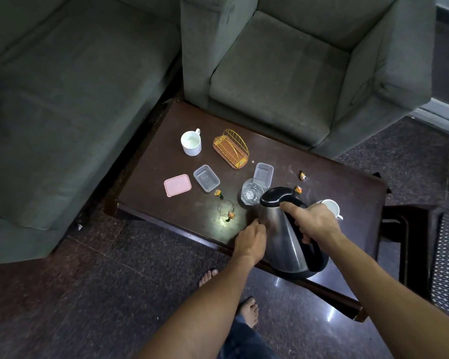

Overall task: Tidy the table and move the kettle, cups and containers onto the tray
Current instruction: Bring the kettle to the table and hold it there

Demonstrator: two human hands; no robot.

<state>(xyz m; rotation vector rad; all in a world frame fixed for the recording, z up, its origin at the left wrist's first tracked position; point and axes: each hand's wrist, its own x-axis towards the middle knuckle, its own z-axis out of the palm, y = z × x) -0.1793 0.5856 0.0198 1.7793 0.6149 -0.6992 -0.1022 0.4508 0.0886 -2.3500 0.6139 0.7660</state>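
Head view, right hand (314,224): clamped round the black handle of the kettle (278,229), I judge to carry its weight.
Left hand (252,242): against the kettle's steel side, likely steadying it; I cannot tell whether it grips or only presses.
Kettle: tilted over the table's (187,211) near edge; I can't tell if its base is lifted.
Just behind the kettle: a glass (252,194), a white cup (331,207) and a clear container (263,172).
Farther left of the kettle: another container (206,178), a pink lid (177,185), a wire holder (231,149) and a second cup (191,143).
Surface: dark, glossy wood with scattered wrappers (218,193).
Tray: I see none for certain.
Room: grey sofa (62,112) and armchair (283,73) beyond the kettle.
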